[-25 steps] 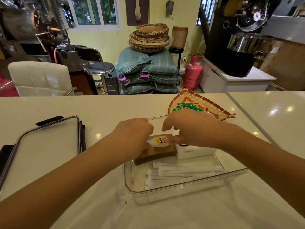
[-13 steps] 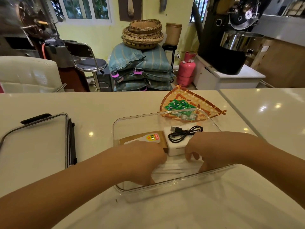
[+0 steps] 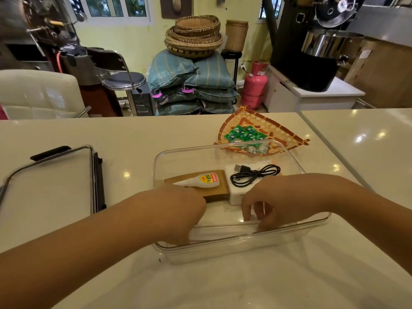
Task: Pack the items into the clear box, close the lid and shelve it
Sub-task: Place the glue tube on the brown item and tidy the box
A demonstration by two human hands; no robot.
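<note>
Both hands reach down into the clear box [image 3: 296, 166] on the table [image 3: 133, 134]: the left hand [image 3: 187, 210] and right hand [image 3: 265, 204], fingers curled, press on the white paper packets [image 3: 223, 230] near its front wall; whether they grip them I cannot tell. Best to flatten these evenly, clear of the glue bottle [image 3: 200, 181] and black cable [image 3: 254, 175]. The lid [image 3: 49, 184] lies left.

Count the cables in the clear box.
1: a black USB cable, coiled on top of the white box in the clear box; the hands may hide others.
</note>
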